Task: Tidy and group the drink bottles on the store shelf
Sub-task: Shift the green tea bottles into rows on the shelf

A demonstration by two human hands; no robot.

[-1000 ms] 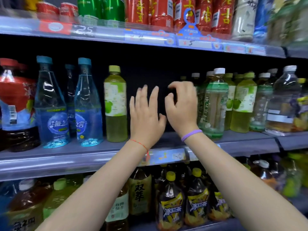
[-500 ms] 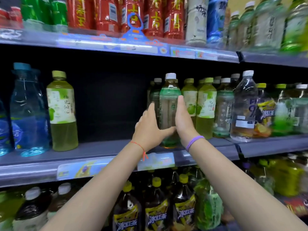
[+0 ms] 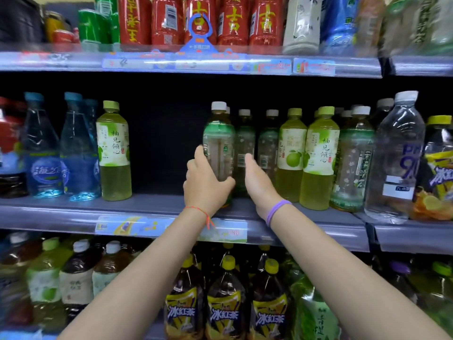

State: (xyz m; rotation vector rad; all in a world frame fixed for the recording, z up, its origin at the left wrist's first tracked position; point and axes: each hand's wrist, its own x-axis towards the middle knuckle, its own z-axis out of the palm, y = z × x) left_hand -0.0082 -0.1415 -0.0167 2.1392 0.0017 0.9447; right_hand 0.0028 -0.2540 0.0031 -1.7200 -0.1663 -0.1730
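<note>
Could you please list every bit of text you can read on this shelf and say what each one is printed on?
"柚见倾心": label of the lone yellow-green bottle left of the gap, and of its twin on the right.
"冰红茶": labels of the dark tea bottles on the shelf below.
"吉": red bottles on the top shelf.
Price tags and the label of the white-capped bottle in the left hand: too blurred.

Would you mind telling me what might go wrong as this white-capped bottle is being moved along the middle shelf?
1. Only the left hand grips the white-capped bottle, low on its body, so it might tip.
2. The right hand is open close to the bottles behind; a nudge could topple them.
3. The lone green-tea bottle stands apart from its matching pair, so the grouping may stay incomplete.
</note>
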